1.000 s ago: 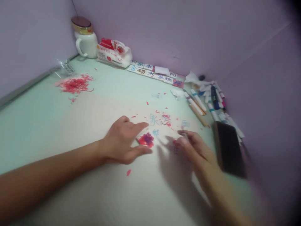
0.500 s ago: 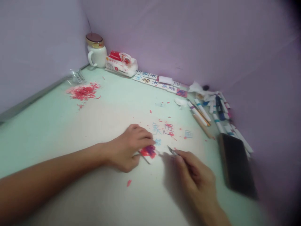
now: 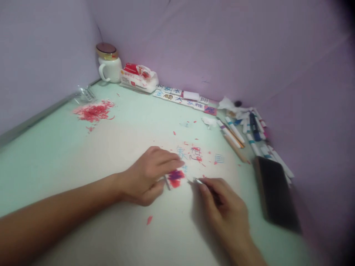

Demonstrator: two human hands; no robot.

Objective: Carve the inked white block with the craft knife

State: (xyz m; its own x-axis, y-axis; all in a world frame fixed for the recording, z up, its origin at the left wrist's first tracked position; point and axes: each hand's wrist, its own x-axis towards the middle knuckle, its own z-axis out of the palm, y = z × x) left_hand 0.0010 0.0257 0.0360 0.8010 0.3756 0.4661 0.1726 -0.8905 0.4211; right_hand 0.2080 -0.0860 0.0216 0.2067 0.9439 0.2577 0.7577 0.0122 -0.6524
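Observation:
A small white block (image 3: 175, 178) with red and purple colour on its top lies on the pale green table (image 3: 55, 147). My left hand (image 3: 148, 175) pinches its left side between thumb and fingers. My right hand (image 3: 222, 205) is closed round a thin carving tool (image 3: 200, 181), whose metal tip points at the block's right edge. Blue and red characters (image 3: 191, 152) are marked on the table just behind the block.
Red shavings (image 3: 94, 111) lie in a pile at the back left, with loose chips around the block. Against the wall stand a lidded mug (image 3: 109, 63), a tissue pack (image 3: 138, 77), lettered blocks (image 3: 184, 98). Several markers (image 3: 246, 129) and a dark phone (image 3: 276, 194) lie right.
My right hand closed on the tool and brought its tip up to the block. My left hand went from flat beside the block to pinching it, and the block tilted slightly.

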